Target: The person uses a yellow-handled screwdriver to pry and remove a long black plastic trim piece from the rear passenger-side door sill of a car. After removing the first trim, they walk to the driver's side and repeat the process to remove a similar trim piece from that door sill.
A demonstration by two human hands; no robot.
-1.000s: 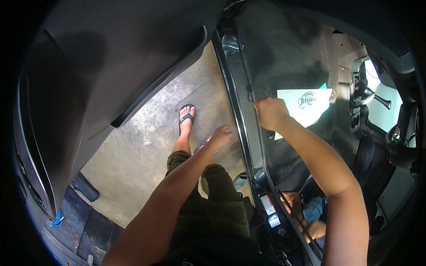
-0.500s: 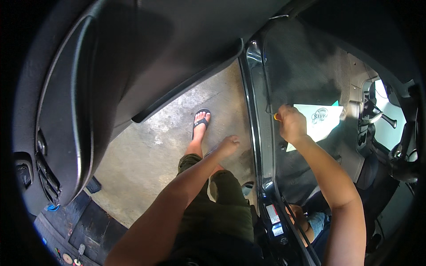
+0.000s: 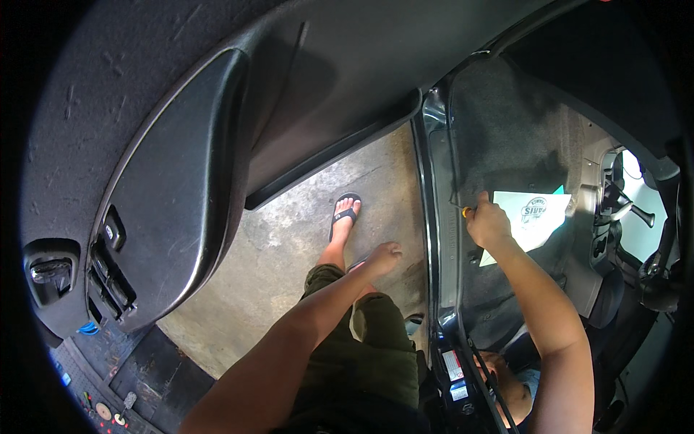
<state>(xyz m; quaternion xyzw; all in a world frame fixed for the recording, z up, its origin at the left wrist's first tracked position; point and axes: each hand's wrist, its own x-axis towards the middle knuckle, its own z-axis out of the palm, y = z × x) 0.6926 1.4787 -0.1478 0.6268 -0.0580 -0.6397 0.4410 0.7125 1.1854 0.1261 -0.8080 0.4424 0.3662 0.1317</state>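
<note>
My right hand (image 3: 489,226) is closed around a small tool with a yellow-orange handle (image 3: 469,213). A thin shaft seems to run from it toward the car's door sill (image 3: 447,239); its exact kind is too small to tell. Just right of that hand, a white printed sheet (image 3: 531,217) lies on the dark car floor carpet (image 3: 499,137), with a turquoise edge showing behind it. My left hand (image 3: 384,258) hangs over the concrete with its fingers curled in, apart from the car, and nothing shows in it.
An open black car door (image 3: 166,173) with window switches (image 3: 112,278) fills the left. At lower right another person (image 3: 510,387) shows partly, behind the door frame. Pedals or levers (image 3: 629,206) stand at far right. A dark mat with small items (image 3: 105,412) lies lower left.
The whole view has shifted, so the door, sill and sheet sit further right and lower. My right hand keeps its hold on the tool beside the sill; my left hand stays curled.
</note>
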